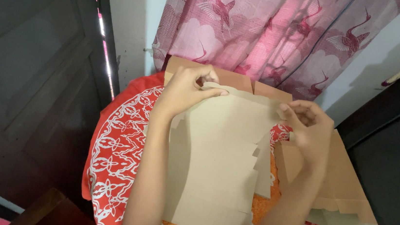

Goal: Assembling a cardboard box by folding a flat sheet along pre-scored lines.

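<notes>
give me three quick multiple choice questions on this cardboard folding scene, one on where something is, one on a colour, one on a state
1. Where does the flat cardboard sheet lie?
A. on a red patterned cloth
B. on a bare wooden floor
C. inside a drawer

2. What colour is the curtain behind the work?
A. green with stripes
B. pink with bird prints
C. plain white

3. What are the hands doing?
A. both hang free of the sheet
B. only one touches it
C. left hand and right hand both grip its far edge

Answers: 1 A, the red cloth with white patterns shows around the sheet. 2 B, pink fabric with darker birds hangs behind. 3 C, the fingers of both hands pinch the top edge.
</notes>
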